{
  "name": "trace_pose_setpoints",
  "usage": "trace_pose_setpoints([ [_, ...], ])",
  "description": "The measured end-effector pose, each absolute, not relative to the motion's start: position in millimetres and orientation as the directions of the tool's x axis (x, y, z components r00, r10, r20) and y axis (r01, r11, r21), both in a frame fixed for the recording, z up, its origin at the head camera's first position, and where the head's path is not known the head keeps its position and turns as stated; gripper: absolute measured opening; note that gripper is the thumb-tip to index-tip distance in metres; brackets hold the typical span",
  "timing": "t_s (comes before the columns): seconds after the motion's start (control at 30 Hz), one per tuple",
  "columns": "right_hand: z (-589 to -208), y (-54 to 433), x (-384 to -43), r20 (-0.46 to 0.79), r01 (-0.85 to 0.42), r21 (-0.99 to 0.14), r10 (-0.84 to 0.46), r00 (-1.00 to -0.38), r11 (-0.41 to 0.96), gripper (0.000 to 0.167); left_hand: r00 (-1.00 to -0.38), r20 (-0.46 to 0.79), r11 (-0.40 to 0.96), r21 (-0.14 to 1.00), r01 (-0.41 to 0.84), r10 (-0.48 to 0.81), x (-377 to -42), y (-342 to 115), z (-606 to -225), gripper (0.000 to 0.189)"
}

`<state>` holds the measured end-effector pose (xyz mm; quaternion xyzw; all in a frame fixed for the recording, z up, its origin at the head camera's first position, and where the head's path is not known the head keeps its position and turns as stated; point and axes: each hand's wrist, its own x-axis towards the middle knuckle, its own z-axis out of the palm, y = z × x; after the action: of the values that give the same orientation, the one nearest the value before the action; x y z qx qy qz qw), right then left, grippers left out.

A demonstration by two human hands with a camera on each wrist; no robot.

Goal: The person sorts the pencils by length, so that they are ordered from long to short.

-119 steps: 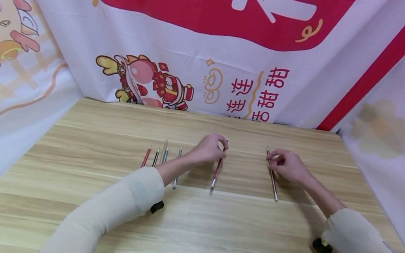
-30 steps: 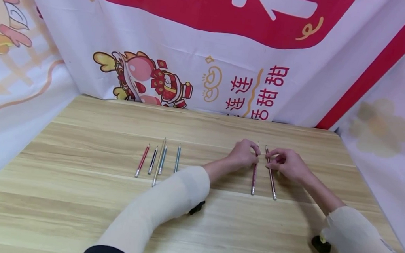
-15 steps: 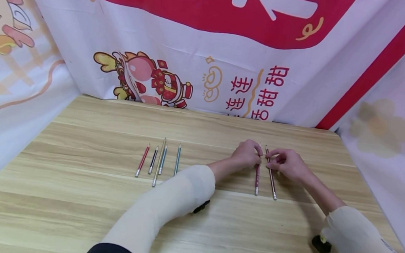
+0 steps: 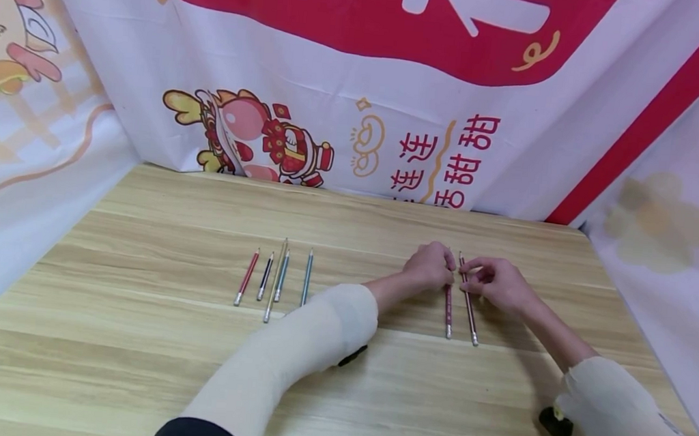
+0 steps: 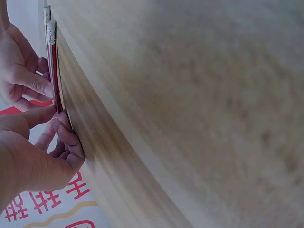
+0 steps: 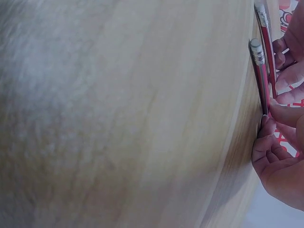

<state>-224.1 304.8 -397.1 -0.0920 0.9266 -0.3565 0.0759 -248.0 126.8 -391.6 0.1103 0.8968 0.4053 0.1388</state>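
My left hand [image 4: 432,265] pinches a dark red pencil [image 4: 448,313] near its far end, with the white eraser end toward me. Just right of it, my right hand [image 4: 500,283] pinches a second dark red pencil [image 4: 470,315], which slants slightly against the first. A narrow strip of tabletop shows between the two pencils, and the fingertips of both hands nearly meet. In the left wrist view the left thumb and fingers close on the red pencil [image 5: 52,71]. The right wrist view shows the right fingers pinching the other pencil [image 6: 261,78], its metal eraser band uppermost.
On the left of the wooden table [image 4: 130,338] lie a red pencil [image 4: 247,277], a dark blue pencil [image 4: 265,277], a long gold pencil [image 4: 274,287] and two blue ones. A printed cloth [image 4: 348,81] hangs along the back edge and both sides.
My left hand has slid its pencil rightward from mid-table until close beside the other pencil, moving only slightly in the last half second. The right hand has stayed in place.
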Motion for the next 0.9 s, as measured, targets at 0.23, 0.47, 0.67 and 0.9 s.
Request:
trace_pose_setpoints([
  [0.23,-396.6,304.6,-224.2,-0.082,-0.11,-0.686,-0.227,-0.971,0.719,0.029,-0.928,-0.134,0.689,0.708,0.156,0.347,-247.7,126.2,-393.2,0.013],
  [0.47,-396.3,304.8,-224.5,-0.079,-0.115,-0.683,-0.229,-0.97,0.722,0.029,-0.922,-0.163,0.698,0.702,0.141,0.35,-249.5,127.5,-392.9,0.017],
  [0.67,-396.3,304.8,-224.2,-0.076,-0.116,-0.68,-0.227,-0.971,0.723,0.028,-0.922,-0.147,0.683,0.714,0.152,0.358,-246.0,124.7,-390.6,0.014],
  [0.9,-397.8,305.4,-224.9,-0.088,-0.104,-0.681,-0.222,-0.971,0.725,0.029,-0.921,-0.147,0.677,0.721,0.151,0.362,-247.7,123.1,-392.1,0.013],
])
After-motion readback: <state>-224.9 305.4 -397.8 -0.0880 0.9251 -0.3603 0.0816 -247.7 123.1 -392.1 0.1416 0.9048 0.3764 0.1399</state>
